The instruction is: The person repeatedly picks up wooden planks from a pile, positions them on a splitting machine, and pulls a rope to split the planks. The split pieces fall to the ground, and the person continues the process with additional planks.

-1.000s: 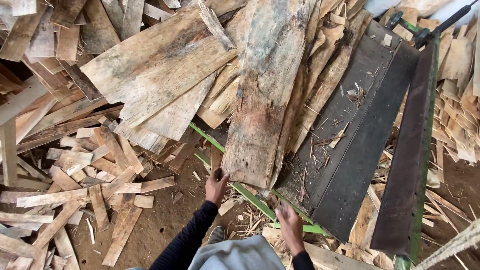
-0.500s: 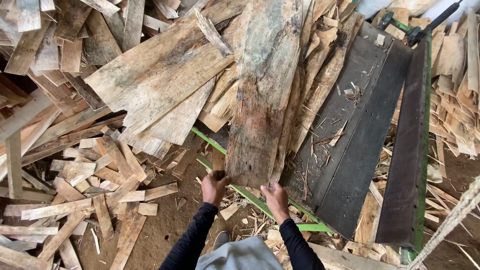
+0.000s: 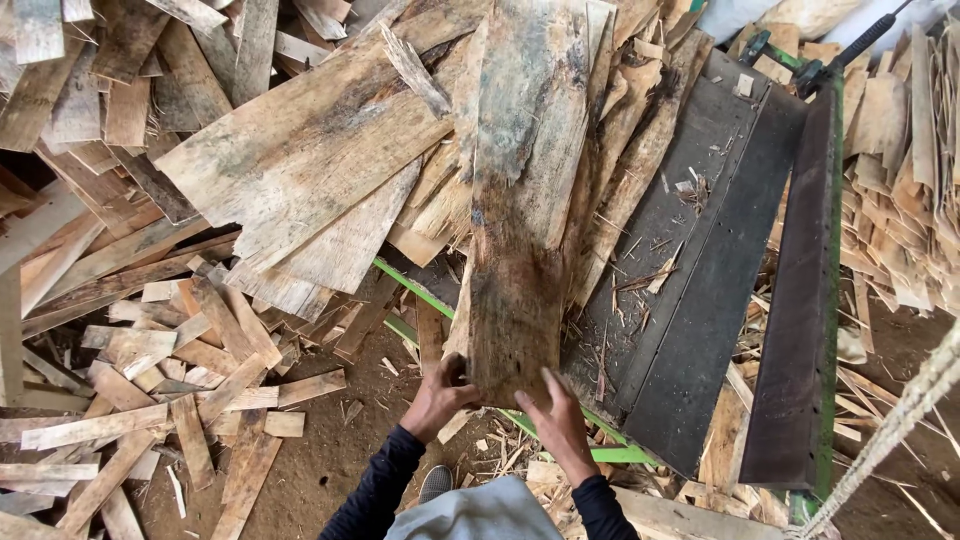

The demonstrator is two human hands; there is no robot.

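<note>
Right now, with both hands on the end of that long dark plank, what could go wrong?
1. The plank looks rough and splintered at its edges, so the bare left hand and right hand may catch splinters.
2. Loose boards lean against it; pulling it could make them slide down.
3. Scraps litter the ground, so footing may be unsure.

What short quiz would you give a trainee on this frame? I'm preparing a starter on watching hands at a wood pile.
1. True or false: both hands touch the near end of the long dark plank.
2. Which hand is at the plank's left corner: A left hand, B right hand?
3. Fill in: right of the plank lies a dark metal ____ with a green frame.

Key: 1 true; 2 A; 3 trough.
</note>
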